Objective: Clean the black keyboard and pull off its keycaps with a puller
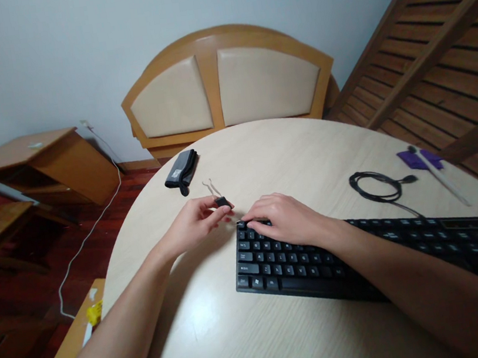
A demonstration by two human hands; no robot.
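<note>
A black keyboard [365, 256] lies across the round pale wooden table [262, 152]. My right hand [284, 220] rests palm down on the keyboard's top left corner, its fingers curled over the edge keys. My left hand [194, 224] sits just left of the keyboard and pinches a small black keycap puller [219, 196] with two thin wire loops sticking up and away from me.
A dark grey pouch [181, 169] lies at the table's far left. A coiled black cable [377, 186] and a purple-and-white tool [430, 167] lie at the right. Behind the table stands a padded wooden headboard [226, 86]; a low wooden cabinet [45, 162] is on the floor at left.
</note>
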